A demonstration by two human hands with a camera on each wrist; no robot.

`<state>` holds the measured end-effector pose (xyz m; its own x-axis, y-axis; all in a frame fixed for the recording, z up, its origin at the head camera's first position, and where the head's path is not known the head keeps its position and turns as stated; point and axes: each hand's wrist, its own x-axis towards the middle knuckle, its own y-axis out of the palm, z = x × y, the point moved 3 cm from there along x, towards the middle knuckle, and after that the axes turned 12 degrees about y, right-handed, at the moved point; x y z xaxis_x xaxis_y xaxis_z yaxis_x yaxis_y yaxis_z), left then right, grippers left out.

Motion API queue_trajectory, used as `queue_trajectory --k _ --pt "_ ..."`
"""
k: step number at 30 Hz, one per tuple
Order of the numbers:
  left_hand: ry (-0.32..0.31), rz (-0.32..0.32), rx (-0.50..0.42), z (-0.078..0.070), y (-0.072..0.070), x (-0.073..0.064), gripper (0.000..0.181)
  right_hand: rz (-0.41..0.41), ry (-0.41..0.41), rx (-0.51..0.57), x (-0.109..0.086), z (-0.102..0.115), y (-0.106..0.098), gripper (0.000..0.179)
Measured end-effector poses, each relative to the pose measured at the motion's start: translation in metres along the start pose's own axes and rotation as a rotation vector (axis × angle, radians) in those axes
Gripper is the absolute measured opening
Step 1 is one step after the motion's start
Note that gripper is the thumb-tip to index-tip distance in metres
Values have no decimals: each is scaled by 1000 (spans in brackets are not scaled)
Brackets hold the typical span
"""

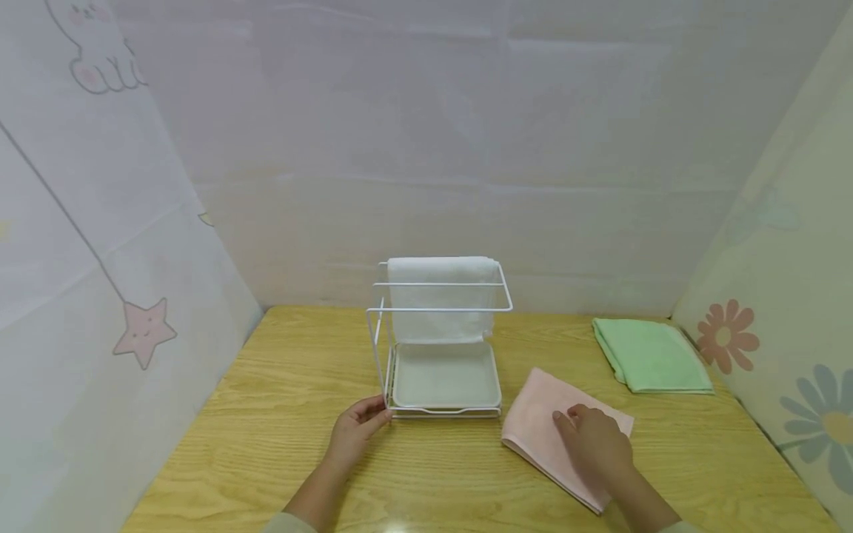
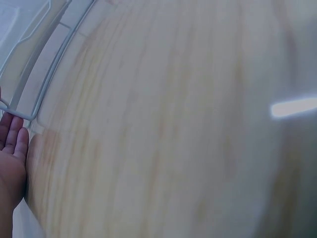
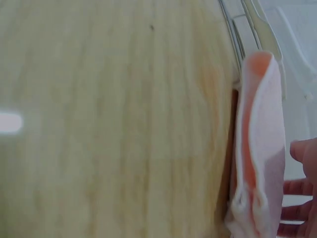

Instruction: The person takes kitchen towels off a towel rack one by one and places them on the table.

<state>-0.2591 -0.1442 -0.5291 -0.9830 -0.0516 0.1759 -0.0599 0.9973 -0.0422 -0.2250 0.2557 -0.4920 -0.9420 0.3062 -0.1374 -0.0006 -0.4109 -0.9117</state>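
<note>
Over on the left, the left hand (image 1: 355,435) had thumb and fingers pinched on the near corner of the white rack (image 1: 440,309); its tray (image 1: 446,375) sat just right of those fingertips, a white cloth (image 1: 440,326) draped beyond. And the right hand (image 1: 600,444) — thumb apart from fingers, right above the pink cloth (image 1: 536,414), contact hard to tell! A green cloth (image 1: 656,359) lay beyond those fingers, to their right.

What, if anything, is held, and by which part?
Left grip: the white rack, by its near left bottom corner. Right grip: over the pink cloth; hold unclear.
</note>
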Motion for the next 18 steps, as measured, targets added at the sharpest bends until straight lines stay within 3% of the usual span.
queue_trajectory --k 4,8,18 --pt "-2 1 0 0 0 0 39 39 27 -54 -10 6 8 79" --pt "-4 0 5 -1 0 0 39 46 2 -90 -10 9 14 88" --pt "10 6 4 -1 -1 -1 38 30 -143 -71 8 3 21 79"
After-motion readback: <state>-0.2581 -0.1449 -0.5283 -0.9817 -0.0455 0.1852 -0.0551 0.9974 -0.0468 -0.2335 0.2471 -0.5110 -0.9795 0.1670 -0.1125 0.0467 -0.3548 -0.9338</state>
